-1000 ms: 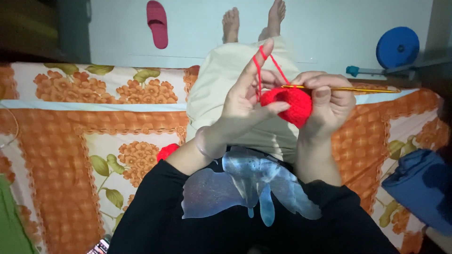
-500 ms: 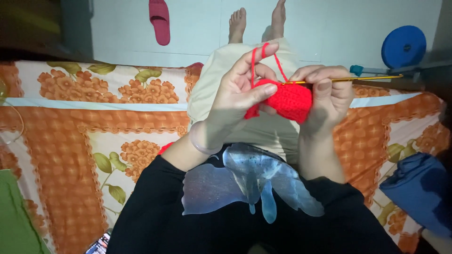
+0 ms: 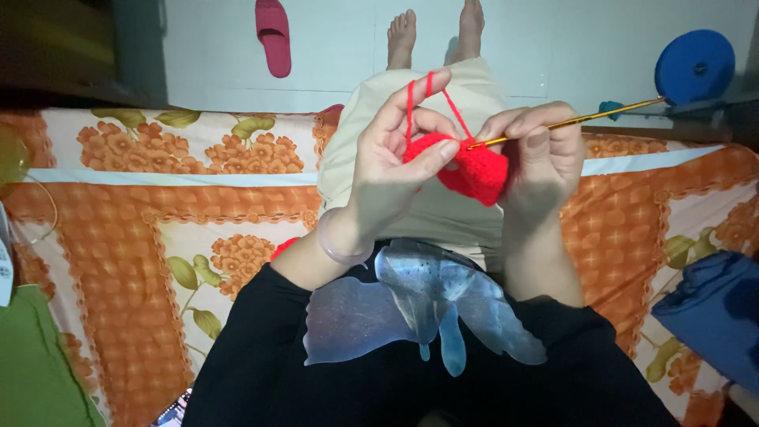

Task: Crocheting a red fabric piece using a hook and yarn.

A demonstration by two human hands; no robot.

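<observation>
She sat on the orange flowered bedspread (image 3: 158,229) with both forearms raised over her lap. Her left hand (image 3: 395,162) pinched the small red crocheted piece (image 3: 474,170) between thumb and fingers, its red yarn strand (image 3: 410,107) looped over the lifted forefinger. Her right hand (image 3: 545,150) was curled tight around the thin golden crochet hook (image 3: 585,119), tip in the stitches.

Black top with long sleeves (image 3: 261,332) pushed up past the forearms. Pale, see-through bangle (image 3: 341,241) on left wrist. Silvery-blue sheer bow (image 3: 419,304) on chest, at 6 o'clock. Beige trousers (image 3: 427,205). Bare feet (image 3: 436,33) at 12 o'clock.
</observation>
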